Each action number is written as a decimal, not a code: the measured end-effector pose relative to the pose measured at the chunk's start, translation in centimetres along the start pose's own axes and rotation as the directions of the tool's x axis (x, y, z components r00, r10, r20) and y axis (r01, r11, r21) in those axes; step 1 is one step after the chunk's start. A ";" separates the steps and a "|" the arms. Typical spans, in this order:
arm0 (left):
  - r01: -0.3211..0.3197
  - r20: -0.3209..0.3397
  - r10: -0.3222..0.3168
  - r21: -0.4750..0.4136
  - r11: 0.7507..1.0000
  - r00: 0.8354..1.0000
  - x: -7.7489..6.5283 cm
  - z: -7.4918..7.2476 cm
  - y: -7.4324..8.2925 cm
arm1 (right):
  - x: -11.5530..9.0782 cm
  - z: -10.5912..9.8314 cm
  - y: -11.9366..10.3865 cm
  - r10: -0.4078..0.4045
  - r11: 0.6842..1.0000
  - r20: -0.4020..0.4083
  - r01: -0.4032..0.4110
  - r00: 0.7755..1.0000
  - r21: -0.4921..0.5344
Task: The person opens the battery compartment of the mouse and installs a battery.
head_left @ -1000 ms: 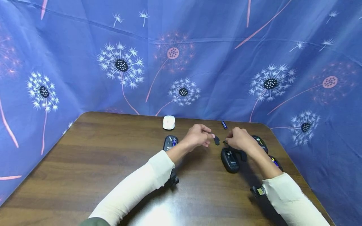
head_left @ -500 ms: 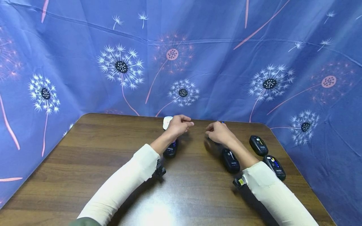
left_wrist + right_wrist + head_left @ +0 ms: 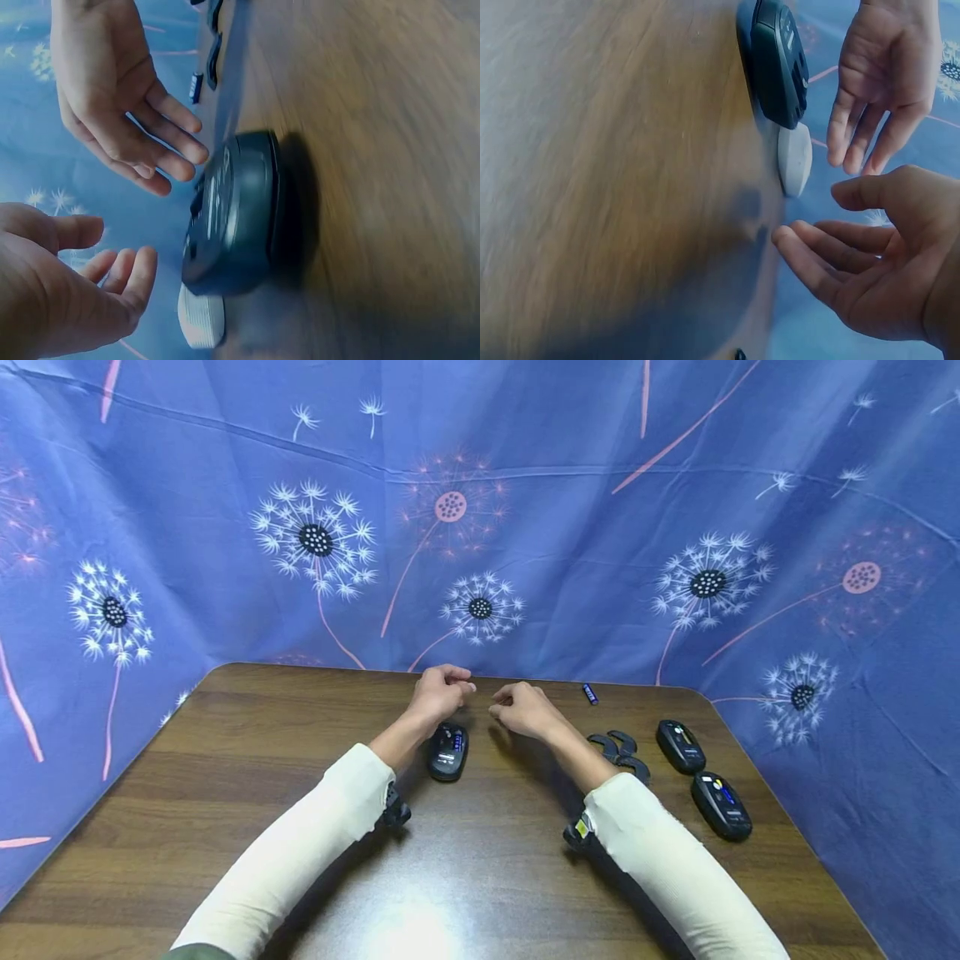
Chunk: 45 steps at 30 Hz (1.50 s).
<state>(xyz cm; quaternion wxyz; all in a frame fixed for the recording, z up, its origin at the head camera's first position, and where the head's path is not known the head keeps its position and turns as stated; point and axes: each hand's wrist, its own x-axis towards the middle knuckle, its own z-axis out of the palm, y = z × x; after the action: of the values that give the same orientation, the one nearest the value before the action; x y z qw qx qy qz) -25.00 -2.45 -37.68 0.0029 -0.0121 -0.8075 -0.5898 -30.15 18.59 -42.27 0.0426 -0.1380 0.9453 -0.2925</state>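
Observation:
My left hand [image 3: 441, 693] hovers just beyond a black computer mouse [image 3: 448, 752] lying belly-up, with a blue battery in its bay. In the left wrist view that mouse [image 3: 238, 217] stands apart from both hands. My right hand [image 3: 525, 710] hovers to the right of the left one. Loosely bent fingers with nothing between them show on my left hand [image 3: 67, 292] and my right hand [image 3: 885, 262] in the wrist views. A white mouse [image 3: 795, 159] lies beyond the black one, hidden behind my left hand in the head view.
Several curved black covers [image 3: 633, 768] lie beside my right forearm. Behind them is a loose blue battery [image 3: 590, 693]. Two overturned black mice [image 3: 681, 746] sit near the right table edge. A patterned blue cloth [image 3: 480, 527] hangs along the table's back edge.
Both hands have moved left, from the covers towards the black mouse near the middle. The small black cover by my left fingers has been let go. My right forearm now hides another black mouse.

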 end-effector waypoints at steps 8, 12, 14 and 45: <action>0.040 -0.072 -0.033 0.087 0.995 0.997 0.7 -1.9 -1.2 | -3.1 0.0 -5.9 0.074 0.985 0.018 -0.076 0.997 0.156; 0.072 -0.148 -0.055 0.110 0.991 0.987 4.0 -2.1 -4.9 | -2.6 1.0 -6.3 0.086 0.944 0.040 -0.094 0.995 0.315; 0.088 -0.177 -0.067 0.118 0.989 0.982 5.8 -2.0 -7.0 | -2.2 1.5 -6.3 0.096 0.912 0.056 -0.111 0.994 0.394; 0.055 -0.095 -0.059 -0.045 0.997 0.994 1.6 -1.5 -3.1 | 0.0 2.4 -4.1 -0.002 0.913 -0.291 0.120 0.957 0.389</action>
<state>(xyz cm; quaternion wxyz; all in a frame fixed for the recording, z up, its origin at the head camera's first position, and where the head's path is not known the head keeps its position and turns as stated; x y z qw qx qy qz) -26.68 -4.81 -40.11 0.0247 0.0392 -0.7936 -0.6066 -28.84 14.08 -41.91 -0.0756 -0.1127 0.8562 -0.4985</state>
